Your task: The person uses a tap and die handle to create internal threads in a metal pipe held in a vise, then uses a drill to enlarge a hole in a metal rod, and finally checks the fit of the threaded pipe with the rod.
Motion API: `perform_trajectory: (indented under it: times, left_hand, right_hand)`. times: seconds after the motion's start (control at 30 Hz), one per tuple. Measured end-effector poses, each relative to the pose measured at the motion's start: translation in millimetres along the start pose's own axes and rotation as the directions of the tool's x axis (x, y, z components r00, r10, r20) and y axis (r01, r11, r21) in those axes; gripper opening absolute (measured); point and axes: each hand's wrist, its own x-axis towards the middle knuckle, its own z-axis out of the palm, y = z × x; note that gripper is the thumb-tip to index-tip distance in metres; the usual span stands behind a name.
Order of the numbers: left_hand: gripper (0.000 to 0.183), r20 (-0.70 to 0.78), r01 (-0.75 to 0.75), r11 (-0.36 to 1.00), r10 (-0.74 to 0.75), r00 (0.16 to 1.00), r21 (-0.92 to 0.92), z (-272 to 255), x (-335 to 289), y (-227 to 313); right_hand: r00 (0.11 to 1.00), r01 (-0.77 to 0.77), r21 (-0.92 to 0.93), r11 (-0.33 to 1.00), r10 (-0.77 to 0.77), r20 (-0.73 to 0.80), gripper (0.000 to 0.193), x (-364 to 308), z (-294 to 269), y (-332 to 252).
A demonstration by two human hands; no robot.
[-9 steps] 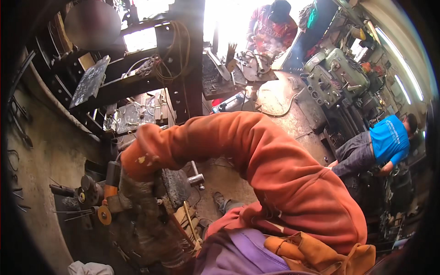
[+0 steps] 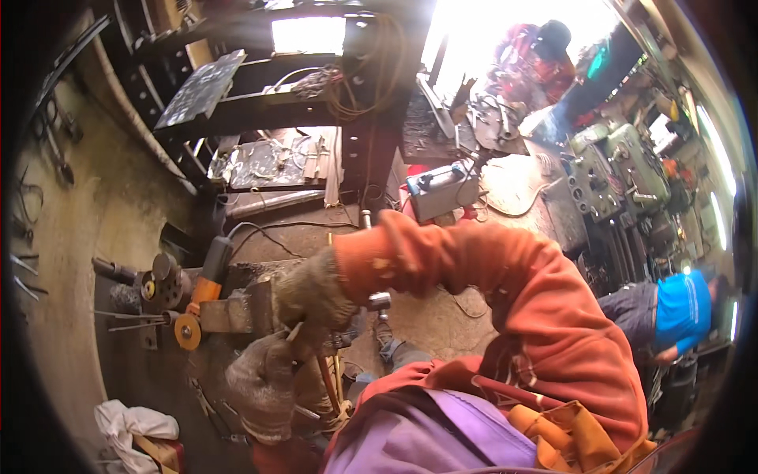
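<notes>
Vise [image 2: 259, 310] is set at nine o'clock from the right hand [image 2: 314, 294]; its grip, like the left hand's [image 2: 260, 387], seems curled, contents hidden. The grinder [image 2: 208, 291] beyond could be knocked by a slip.

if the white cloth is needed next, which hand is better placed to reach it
Left, most likely: the gloved left hand is nearer the white cloth at the picture's lower left, while the right hand is farther up and away. What each holds is unclear.
</notes>
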Motion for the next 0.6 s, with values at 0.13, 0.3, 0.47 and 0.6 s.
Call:
perform_trajectory:
  times: [0.13,0.3,0.47,0.6]
  left_hand:
    - [0.024,0.242,-0.027,0.999,0.031,0.970,-0.023,-16.5,26.8,9.2]
    - [0.030,0.439,-0.167,0.981,0.195,0.877,-0.101,-21.2,79.1,-3.8]
    - [0.029,0.662,-0.105,0.979,0.194,0.724,-0.173,-0.1,137.5,-0.2]
    - [0.040,0.760,-0.364,0.921,0.335,0.557,-0.139,5.8,153.2,-3.9]
  right_hand:
    - [0.994,-0.060,0.172,0.983,0.075,-0.080,0.042,-29.1,18.3,-50.1]
    - [0.834,-0.297,0.414,0.860,0.445,-0.326,0.048,-37.8,51.2,-76.1]
    - [0.491,0.040,0.665,0.746,0.565,-0.663,0.040,-14.7,106.4,-86.8]
    - [0.299,0.231,0.640,0.733,0.572,-0.764,0.037,16.4,128.9,-87.8]
